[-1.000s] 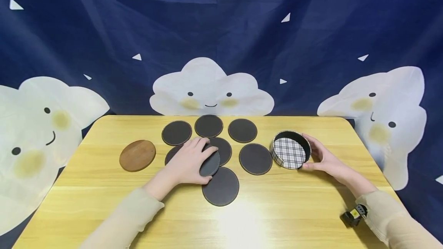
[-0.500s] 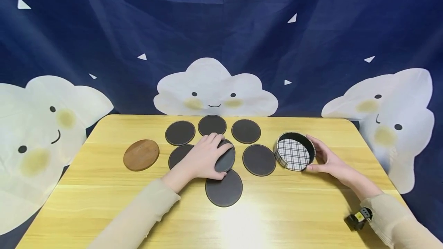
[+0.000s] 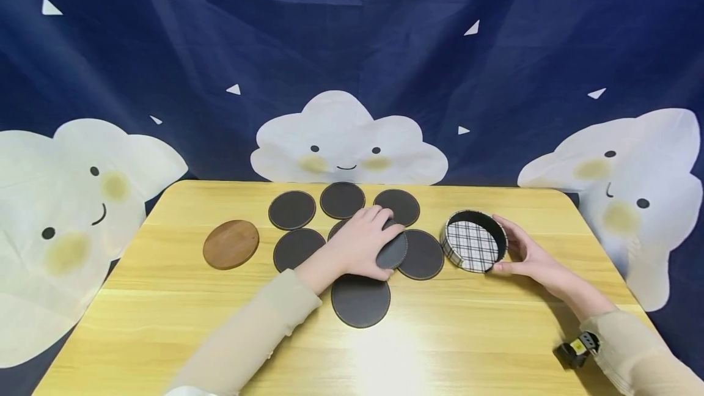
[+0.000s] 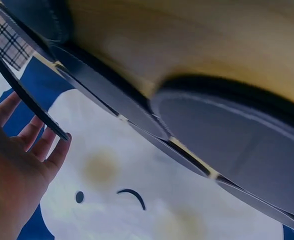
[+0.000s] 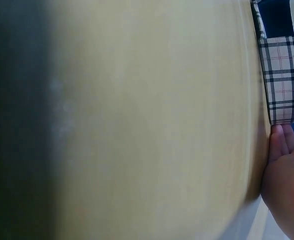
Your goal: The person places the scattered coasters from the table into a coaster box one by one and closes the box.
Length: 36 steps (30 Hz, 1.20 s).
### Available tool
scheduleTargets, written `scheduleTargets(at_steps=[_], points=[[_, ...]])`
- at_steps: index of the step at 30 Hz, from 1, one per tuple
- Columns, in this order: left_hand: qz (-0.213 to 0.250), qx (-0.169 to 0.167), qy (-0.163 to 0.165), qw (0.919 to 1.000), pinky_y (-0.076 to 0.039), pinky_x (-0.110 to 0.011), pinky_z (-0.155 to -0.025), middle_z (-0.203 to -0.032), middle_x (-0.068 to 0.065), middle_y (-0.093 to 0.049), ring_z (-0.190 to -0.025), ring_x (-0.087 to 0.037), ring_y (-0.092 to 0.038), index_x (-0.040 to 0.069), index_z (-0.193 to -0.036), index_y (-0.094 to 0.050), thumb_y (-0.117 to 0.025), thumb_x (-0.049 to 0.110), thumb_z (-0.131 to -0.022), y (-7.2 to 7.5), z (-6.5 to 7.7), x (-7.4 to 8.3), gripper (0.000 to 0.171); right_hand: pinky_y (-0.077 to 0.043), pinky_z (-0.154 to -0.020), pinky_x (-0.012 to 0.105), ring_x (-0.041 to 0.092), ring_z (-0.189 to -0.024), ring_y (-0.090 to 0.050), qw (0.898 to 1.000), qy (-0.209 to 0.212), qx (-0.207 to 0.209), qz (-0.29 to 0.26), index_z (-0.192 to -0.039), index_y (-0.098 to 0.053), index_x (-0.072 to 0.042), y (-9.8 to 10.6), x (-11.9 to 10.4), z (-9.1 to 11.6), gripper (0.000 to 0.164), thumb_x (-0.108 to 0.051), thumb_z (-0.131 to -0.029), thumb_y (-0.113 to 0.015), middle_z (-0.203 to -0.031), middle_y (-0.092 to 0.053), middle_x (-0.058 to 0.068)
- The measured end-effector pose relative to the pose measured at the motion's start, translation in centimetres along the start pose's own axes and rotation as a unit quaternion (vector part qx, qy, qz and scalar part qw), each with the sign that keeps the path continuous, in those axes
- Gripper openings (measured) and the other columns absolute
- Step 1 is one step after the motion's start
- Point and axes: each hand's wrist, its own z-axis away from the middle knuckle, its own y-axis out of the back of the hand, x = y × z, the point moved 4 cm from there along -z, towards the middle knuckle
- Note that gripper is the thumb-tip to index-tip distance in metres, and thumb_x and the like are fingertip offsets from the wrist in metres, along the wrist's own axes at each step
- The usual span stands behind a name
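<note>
Head view: my left hand (image 3: 360, 243), to the left of the plaid box, grips a dark round coaster (image 3: 393, 249) by its rim, fingers at the far side and thumb at the near side. The left wrist view shows this held coaster tilted and clear of the surface (image 3: 467, 322). My right hand (image 3: 525, 255) curls round the right side of the plaid box (image 3: 473, 246), thumb at the near part of the wall and fingers farther back. The box stands upright, its checked floor showing inside a black inner wall.

Just left of the box lies a flat coaster (image 3: 420, 254), partly under the held one in this view; I cannot tell whether it touches the box. Farther left of the box is a coaster mostly hidden by my left hand, then a left-side coaster (image 3: 299, 250). Left of the box and farther from me is a row of three: a right far coaster (image 3: 396, 203), a middle far coaster (image 3: 343, 200) and a left far coaster (image 3: 292, 209). A near coaster (image 3: 360, 303) lies left of the box and closer to me.

Well apart, farthest left of the box, is a brown wooden disc (image 3: 231, 244). A small black device (image 3: 574, 350) sits by my beige right sleeve (image 3: 632, 341), to the box's near right. Behind the box hangs a navy backdrop (image 3: 308, 35) with white clouds.
</note>
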Motion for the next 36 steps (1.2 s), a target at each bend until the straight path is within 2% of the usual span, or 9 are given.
scheduleTargets(at_steps=[11, 20, 30, 36], points=[[-0.035, -0.018, -0.021, 0.999, -0.044, -0.04, -0.107, -0.148, -0.006, -0.052, -0.134, -0.024, -0.048, 0.028, -0.149, -0.056, -0.072, 0.072, -0.079, 0.3, -4.1, 2.7, 0.085, -0.035, -0.102, 0.004, -0.009, -0.127, -0.052, 1.0, 0.002, 0.003, 0.0, -0.17, -0.016, -0.008, 0.2, 0.0, 0.2, 0.099, 0.008, -0.09, -0.072, -0.149, -0.047, -0.016], [-0.056, -0.023, -0.038, 0.9974, -0.043, -0.038, -0.107, -0.147, -0.004, -0.051, -0.133, -0.021, -0.048, 0.03, -0.153, -0.052, -0.067, 0.076, -0.08, 0.4, -7.3, 5.0, 0.087, -0.033, -0.103, 0.003, -0.01, -0.131, -0.05, 1.0, 0.004, -0.001, -0.004, -0.17, -0.016, -0.008, 0.3, 0.2, 0.1, 0.099, 0.009, -0.09, -0.072, -0.15, -0.046, -0.016], [-0.077, -0.012, -0.042, 0.9961, -0.044, -0.036, -0.105, -0.144, -0.001, -0.051, -0.131, -0.019, -0.047, 0.03, -0.154, -0.05, -0.066, 0.078, -0.079, 1.4, -11.1, 6.6, 0.091, -0.035, -0.103, 0.004, -0.009, -0.128, -0.052, 1.0, 0.006, -0.006, -0.007, -0.17, -0.015, -0.006, 0.1, 0.3, -0.1, 0.098, 0.009, -0.091, -0.07, -0.149, -0.046, -0.016], [-0.084, -0.025, -0.039, 0.9954, -0.043, -0.034, -0.107, -0.148, 0.0, -0.05, -0.134, -0.018, -0.046, 0.032, -0.156, -0.048, -0.065, 0.082, -0.079, 1.1, -13.0, 7.8, 0.093, -0.033, -0.103, 0.003, -0.014, -0.13, -0.049, 1.0, 0.004, -0.006, -0.005, -0.17, -0.016, -0.01, 0.2, 0.2, -0.1, 0.097, 0.009, -0.092, -0.07, -0.148, -0.045, -0.022]])
